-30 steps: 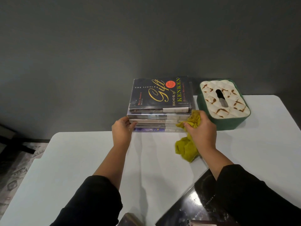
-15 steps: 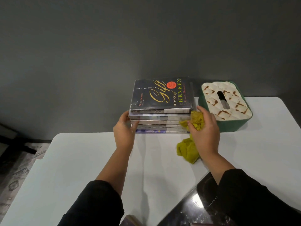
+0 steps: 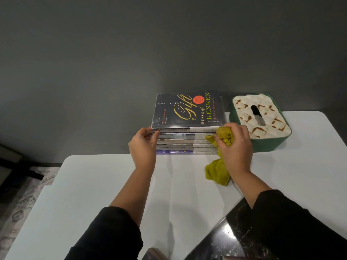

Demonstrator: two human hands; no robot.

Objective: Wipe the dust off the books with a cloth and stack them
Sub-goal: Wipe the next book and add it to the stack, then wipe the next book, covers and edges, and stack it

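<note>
While the stack of books [image 3: 186, 139] stands at the far edge of the table [image 3: 93, 194], against the dark wall, both hands are applied to its near face. The left hand [image 3: 143, 147] rests at the stack's left corner, fingers lightly curved with the tips touching the edges of the upper volumes; it appears to steady or square the pile rather than grasp it. The right hand [image 3: 234, 145] is closed around a bunched yellow-green cloth [image 3: 223, 136], pressing the wad against the right end of the book edges, while the loose tail of the cloth hangs down onto the table. The top book [image 3: 187, 110], a dark cover titled "The Little Gift Book of KenKen", lies flat and roughly aligned with those beneath. A green tissue box [image 3: 262, 119] sits just beside the stack to the right. Another dark glossy book [image 3: 238, 239] lies at the near edge, apparently not yet stacked. Judgement: edge-wiping in progress; task incomplete.
</note>
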